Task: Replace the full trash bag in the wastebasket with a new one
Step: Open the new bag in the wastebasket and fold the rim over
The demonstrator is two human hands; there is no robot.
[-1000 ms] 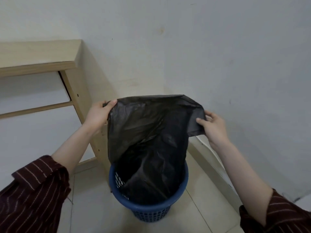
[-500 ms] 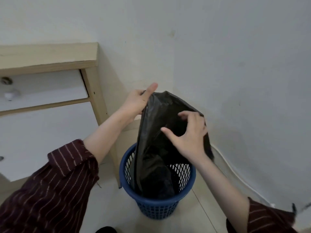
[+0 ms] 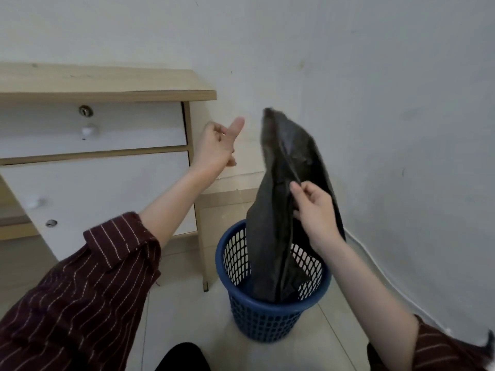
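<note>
The right hand (image 3: 316, 214) pinches the black trash bag (image 3: 277, 223) mid-length in its grip. The bag's blurred top flops above, and its lower end is hidden inside the blue wastebasket (image 3: 267, 321). The left hand (image 3: 217, 147), grip loosely spread, holds nothing.

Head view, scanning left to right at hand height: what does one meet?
Light wooden desk with white drawers → left hand, holding nothing → black plastic trash bag, hanging into the blue mesh wastebasket → white cable at far right.
</note>
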